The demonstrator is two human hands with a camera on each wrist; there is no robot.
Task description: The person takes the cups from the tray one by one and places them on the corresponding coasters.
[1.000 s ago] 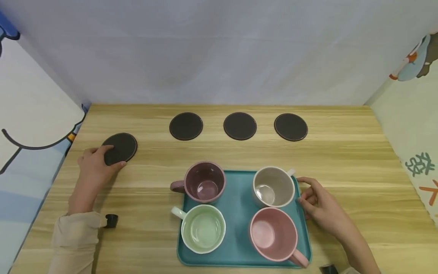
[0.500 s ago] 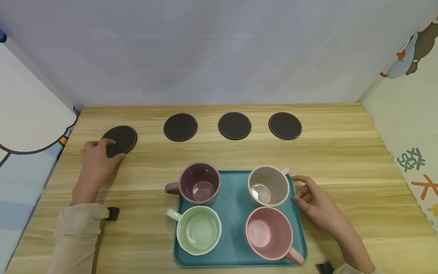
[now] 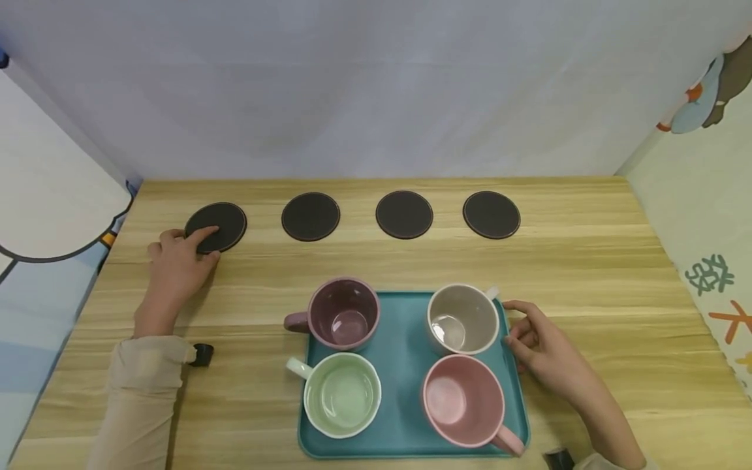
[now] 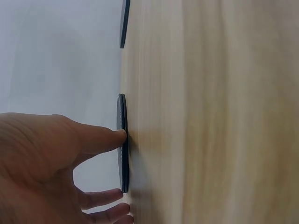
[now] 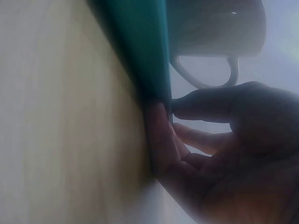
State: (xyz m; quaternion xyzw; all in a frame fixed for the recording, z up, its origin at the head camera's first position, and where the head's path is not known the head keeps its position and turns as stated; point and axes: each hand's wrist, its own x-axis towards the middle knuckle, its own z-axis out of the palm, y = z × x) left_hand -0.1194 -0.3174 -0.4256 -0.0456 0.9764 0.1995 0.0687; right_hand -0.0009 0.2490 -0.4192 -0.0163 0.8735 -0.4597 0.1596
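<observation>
My left hand (image 3: 200, 248) rests on the near edge of the leftmost dark round coaster (image 3: 220, 222). In the left wrist view its straight index fingertip (image 4: 119, 135) presses on that coaster (image 4: 122, 158). My right hand (image 3: 517, 324) is at the right rim of the teal tray (image 3: 402, 365), and in the right wrist view the thumb (image 5: 205, 102) and fingers (image 5: 161, 135) pinch the tray's edge (image 5: 145, 51). On the tray stand a purple cup (image 3: 343, 313), a white cup (image 3: 463, 318), a green cup (image 3: 342, 395) and a pink cup (image 3: 464, 400).
Three more dark coasters (image 3: 310, 216), (image 3: 404, 214), (image 3: 491, 214) lie in a row along the far side of the wooden table (image 3: 587, 274). A pale cloth backdrop rises behind the table, and patterned panels close in both sides.
My left hand has slid the leftmost coaster away from me and slightly right, into line with the other three. The right hand has stayed at the tray's rim.
</observation>
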